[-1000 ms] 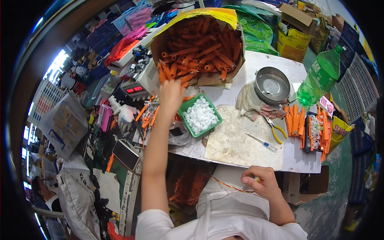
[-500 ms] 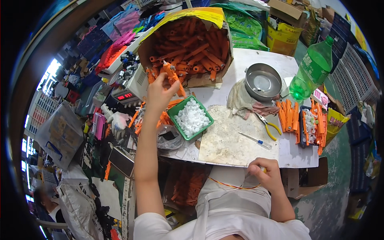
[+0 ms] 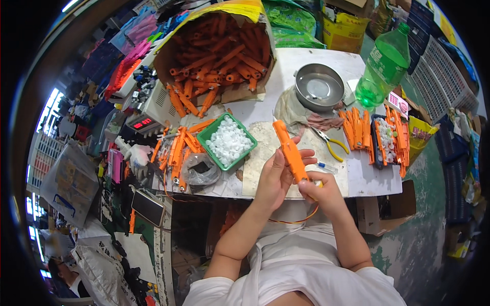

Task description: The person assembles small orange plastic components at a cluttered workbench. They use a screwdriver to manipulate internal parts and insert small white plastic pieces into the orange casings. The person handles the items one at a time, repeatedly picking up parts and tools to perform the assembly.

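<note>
Above the front edge of the table, my left hand (image 3: 272, 181) is closed round a long orange plastic part (image 3: 290, 153) that tilts up to the left and has a pale tip. Meeting its lower end is my right hand (image 3: 327, 193), fingers pinched on a small yellow piece (image 3: 320, 184) mostly hidden by them. A thin red-and-yellow wire (image 3: 306, 218) hangs from there in a loop over my lap. Left of my hands stands a green basket (image 3: 210, 154) full of small white plastic pieces (image 3: 229, 140).
A cardboard box (image 3: 214, 13) full of orange parts stands at the back left. Pliers (image 3: 337, 151), a metal bowl (image 3: 320, 86) and a green bottle (image 3: 383, 66) lie or stand to the right. A device with a red display (image 3: 143, 122) stands left.
My left hand has come from the box back to the middle with the orange part. My right hand has risen from my lap to meet it. The view has shifted slightly.
</note>
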`<state>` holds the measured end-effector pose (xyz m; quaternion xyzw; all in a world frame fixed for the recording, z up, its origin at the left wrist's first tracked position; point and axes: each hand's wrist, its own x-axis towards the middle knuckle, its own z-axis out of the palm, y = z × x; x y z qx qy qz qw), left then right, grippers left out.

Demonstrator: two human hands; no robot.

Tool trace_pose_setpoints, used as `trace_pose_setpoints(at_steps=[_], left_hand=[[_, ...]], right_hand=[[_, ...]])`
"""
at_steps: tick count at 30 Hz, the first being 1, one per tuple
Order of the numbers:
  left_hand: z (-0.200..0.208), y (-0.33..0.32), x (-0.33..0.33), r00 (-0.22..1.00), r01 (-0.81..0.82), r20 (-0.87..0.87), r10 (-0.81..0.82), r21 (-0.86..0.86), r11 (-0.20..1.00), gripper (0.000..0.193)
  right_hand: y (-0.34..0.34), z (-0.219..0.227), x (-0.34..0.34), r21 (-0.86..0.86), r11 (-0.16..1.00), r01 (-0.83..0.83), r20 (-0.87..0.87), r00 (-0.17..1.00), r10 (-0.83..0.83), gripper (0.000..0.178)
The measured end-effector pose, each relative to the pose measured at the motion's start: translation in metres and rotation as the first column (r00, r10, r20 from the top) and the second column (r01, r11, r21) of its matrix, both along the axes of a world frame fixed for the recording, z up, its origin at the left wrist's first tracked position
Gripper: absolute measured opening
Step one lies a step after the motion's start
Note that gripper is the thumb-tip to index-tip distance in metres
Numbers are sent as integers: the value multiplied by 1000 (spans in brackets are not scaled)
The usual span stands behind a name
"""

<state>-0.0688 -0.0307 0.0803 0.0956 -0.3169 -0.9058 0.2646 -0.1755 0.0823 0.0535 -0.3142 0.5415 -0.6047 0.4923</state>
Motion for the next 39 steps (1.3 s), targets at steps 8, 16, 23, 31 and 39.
trace_pose_setpoints(at_steps=[8, 16, 23, 31, 39], left_hand=[[-16, 1, -4, 968, -101, 191, 164, -302, 948, 53], [-17, 12, -18, 925, -239, 193, 328, -377, 895, 50], [-31, 9, -27, 920, -232, 200, 337, -415, 880, 47], [-44, 12, -24, 947, -183, 198, 254, -317, 930, 51], [-40, 14, -22, 956, -182, 159, 246, -336, 924, 54]], right_hand=[[3, -7, 8, -339, 916, 215, -826, 399, -399, 40], [-12, -11, 9, -407, 884, 232, -888, 129, -442, 27], [-12, -19, 2, -391, 898, 202, -897, 134, -420, 26], [-10, -25, 1, -321, 928, 188, -909, 214, -358, 23], [-9, -21, 5, -331, 907, 260, -871, 286, -399, 20]])
